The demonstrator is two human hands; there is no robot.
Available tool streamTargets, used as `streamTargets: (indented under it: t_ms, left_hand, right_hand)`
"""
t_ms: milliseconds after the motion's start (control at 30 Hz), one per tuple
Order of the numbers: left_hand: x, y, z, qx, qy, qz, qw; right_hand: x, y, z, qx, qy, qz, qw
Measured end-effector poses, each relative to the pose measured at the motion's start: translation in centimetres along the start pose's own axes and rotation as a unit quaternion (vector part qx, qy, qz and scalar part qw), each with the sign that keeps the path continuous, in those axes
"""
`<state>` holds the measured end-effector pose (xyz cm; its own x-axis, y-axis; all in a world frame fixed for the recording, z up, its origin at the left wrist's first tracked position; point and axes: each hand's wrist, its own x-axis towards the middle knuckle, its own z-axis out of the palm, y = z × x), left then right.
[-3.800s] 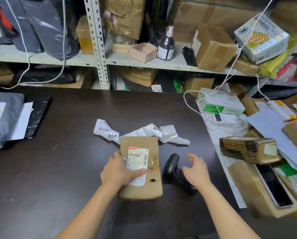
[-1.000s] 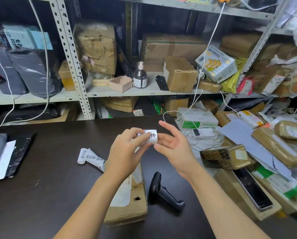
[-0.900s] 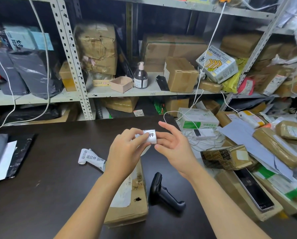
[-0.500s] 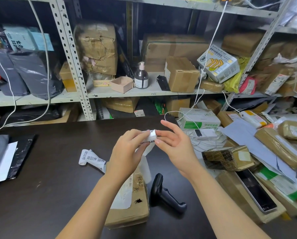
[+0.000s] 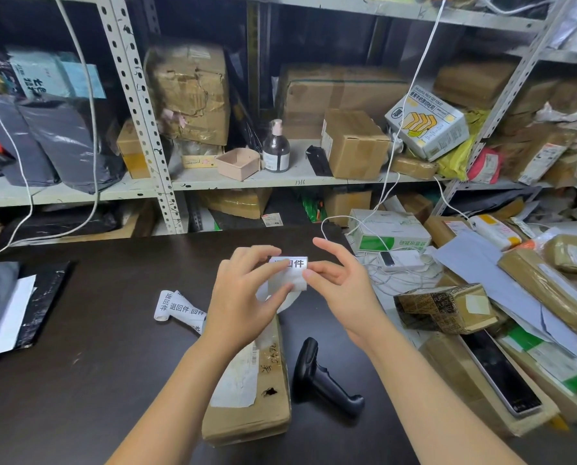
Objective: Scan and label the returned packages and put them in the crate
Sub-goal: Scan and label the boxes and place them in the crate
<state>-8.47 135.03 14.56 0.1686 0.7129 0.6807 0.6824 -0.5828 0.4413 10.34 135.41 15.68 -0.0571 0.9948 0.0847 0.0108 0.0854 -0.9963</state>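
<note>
Above the dark table, mid-frame: pinching a white printed label from both sides, left hand with thumb and fingertips on its left edge, right hand with thumb and forefinger on its right edge, other fingers spread. Looks like peeling sticker off backing; keep the pinch at the corners, pull slow and flat, stay off the adhesive, then press it onto the brown package lying at 6 o'clock of the hands, clear of its barcode slip. Black scanner just beside package at 3 o'clock, untouched. Curled label strip at 9 o'clock of the hands. Heaped parcels at 3 o'clock. Metal shelving at 12 o'clock with boxes, grey bags, pump bottle. No crate in view.
</note>
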Motion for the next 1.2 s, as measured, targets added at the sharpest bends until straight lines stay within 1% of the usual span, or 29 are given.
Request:
streamTargets:
  t_ms: [67,133,267,367,533,800,900,1033,1100,1200]
  left_hand:
    - [-0.03,0.04,0.13,0.007,-0.021,0.011,1.000]
    - [0.04,0.12,0.30,0.000,-0.022,0.003,1.000]
    - [0.07,0.39,0.44,-0.030,-0.025,-0.025,0.999]
    - [0.08,0.53,0.36,-0.080,-0.040,-0.065,0.994]
    - [0.08,0.53,0.33,-0.169,-0.063,-0.111,0.977]
    - [-0.11,0.55,0.19,-0.231,-0.083,-0.195,0.949]
    - [-0.25,0.34,0.08,-0.266,-0.093,-0.229,0.932]
    - [-0.23,0.21,-0.07,-0.306,-0.060,-0.284,0.907]
    - [-0.08,0.04,-0.22,-0.281,-0.061,-0.289,0.913]
    - [0.01,0.03,-0.53,-0.233,-0.093,-0.232,0.940]
  right_hand:
    - [0.02,-0.15,-0.01,0.012,-0.007,0.003,1.000]
    - [-0.02,-0.24,0.01,0.009,-0.018,0.003,1.000]
    - [-0.17,-0.01,0.05,-0.051,-0.040,-0.019,0.998]
    - [-0.19,0.14,0.12,-0.083,-0.044,-0.051,0.994]
    - [-0.13,-0.03,0.05,-0.133,-0.056,-0.068,0.987]
    - [-0.14,-0.03,0.21,-0.183,-0.068,-0.061,0.979]
    - [-0.17,0.06,0.44,-0.203,-0.067,-0.066,0.975]
    - [-0.11,0.23,0.66,-0.206,-0.072,-0.060,0.974]
    - [-0.19,0.34,0.79,-0.204,-0.081,-0.054,0.974]
    - [-0.27,0.47,0.95,-0.196,-0.078,-0.051,0.976]
